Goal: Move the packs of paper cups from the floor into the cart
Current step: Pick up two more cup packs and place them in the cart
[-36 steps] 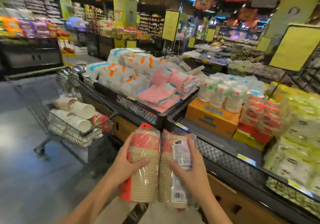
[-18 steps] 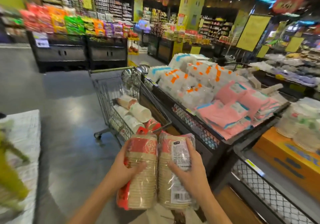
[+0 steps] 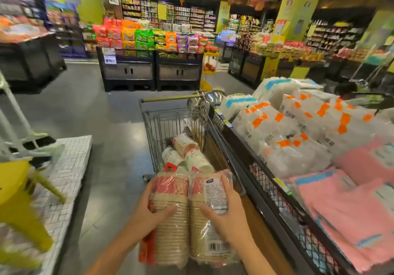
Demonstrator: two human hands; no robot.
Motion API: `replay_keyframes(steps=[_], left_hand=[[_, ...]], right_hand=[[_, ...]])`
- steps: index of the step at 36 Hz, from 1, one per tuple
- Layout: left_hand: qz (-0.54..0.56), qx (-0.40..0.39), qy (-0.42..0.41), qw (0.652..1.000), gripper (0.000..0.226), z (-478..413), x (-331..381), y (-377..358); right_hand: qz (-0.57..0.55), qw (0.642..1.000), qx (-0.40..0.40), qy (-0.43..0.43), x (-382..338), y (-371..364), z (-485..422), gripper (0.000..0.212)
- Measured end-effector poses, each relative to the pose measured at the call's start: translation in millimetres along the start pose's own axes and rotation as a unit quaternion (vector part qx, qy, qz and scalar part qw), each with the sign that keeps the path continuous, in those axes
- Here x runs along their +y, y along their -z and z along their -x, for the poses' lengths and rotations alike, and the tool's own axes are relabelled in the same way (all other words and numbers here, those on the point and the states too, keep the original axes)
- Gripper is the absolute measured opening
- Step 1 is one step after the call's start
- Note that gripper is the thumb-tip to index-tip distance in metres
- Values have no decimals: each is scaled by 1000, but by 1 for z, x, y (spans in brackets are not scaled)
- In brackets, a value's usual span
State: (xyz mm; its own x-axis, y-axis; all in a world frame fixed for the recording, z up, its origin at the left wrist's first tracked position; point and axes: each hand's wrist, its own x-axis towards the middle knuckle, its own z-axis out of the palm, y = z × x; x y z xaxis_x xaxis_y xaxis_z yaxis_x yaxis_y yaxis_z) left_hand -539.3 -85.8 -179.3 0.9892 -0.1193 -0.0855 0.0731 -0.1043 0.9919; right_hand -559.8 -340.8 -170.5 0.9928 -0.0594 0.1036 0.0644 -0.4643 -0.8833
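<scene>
— Two packs of paper cups fill the near centre, a left pack point(image 3: 172, 232) and a right pack point(image 3: 204, 242), side by side and touching. What has hold of them?

— Each hand has one. The left hand point(image 3: 147, 213) wraps the left pack from its outer side, thumb laid across the front. The right hand point(image 3: 230, 217) clasps the right pack the same way, fingers curled round beside its printed label. Both grips are closed on the plastic wrap.

— Which way do the packs point?

— Their long axes run away from the viewer, red tops far, bases near. The cart point(image 3: 155, 129) lies straight ahead, just past those tops, so the coming move looks like a forward reach and a lowering. Neither hand is clearly nearer the cart, as they sit about level.

— Is anything in it?

— Yes, other packs point(image 3: 193, 159) lie on their sides in the wire basket. Its handle point(image 3: 170, 99) is at the far end, and a mesh display bin point(image 3: 266, 187) of wrapped goods runs close along its right.

— What can't be made out?

— The held packs cover the cart's near rim, so I cannot tell whether they are over the basket or short of it. Whether any packs remain on the floor is not shown, and a yellow shape point(image 3: 19, 189) at near left is blurred
</scene>
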Motion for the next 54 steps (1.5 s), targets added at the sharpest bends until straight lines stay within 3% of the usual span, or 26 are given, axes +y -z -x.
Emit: replay_keyframes(steps=[14,19,23,28,37,43,47,50,54], left_hand=[[-13,28,32,999,108,-204,-10,7],[-34,18,52,998,107,-278,-7,9],[-47,16,54,997,121,-333,-6,7],[-58,58,61,995,117,-412,-7,-1],[-37,115,134,984,100,-556,-4,-20],[-24,173,197,965,90,-638,-43,-13],[-109,224,246,937,100,-653,-84,5],[-188,224,312,904,116,-650,-128,15],[-205,214,357,886,111,-646,-183,27]], right_hand=[[30,999,-20,-21,28,-23,-201,94],[63,997,-28,-45,34,-23,-273,102],[68,996,-34,-44,40,-18,-329,112],[77,995,-42,-57,52,-15,-411,108],[115,983,-138,-37,102,-33,-593,104],[176,962,-203,-50,159,-66,-691,101],[243,939,-229,-81,199,-97,-729,100],[275,914,-277,-109,237,-127,-731,95],[284,904,-285,-144,278,-158,-706,90]])
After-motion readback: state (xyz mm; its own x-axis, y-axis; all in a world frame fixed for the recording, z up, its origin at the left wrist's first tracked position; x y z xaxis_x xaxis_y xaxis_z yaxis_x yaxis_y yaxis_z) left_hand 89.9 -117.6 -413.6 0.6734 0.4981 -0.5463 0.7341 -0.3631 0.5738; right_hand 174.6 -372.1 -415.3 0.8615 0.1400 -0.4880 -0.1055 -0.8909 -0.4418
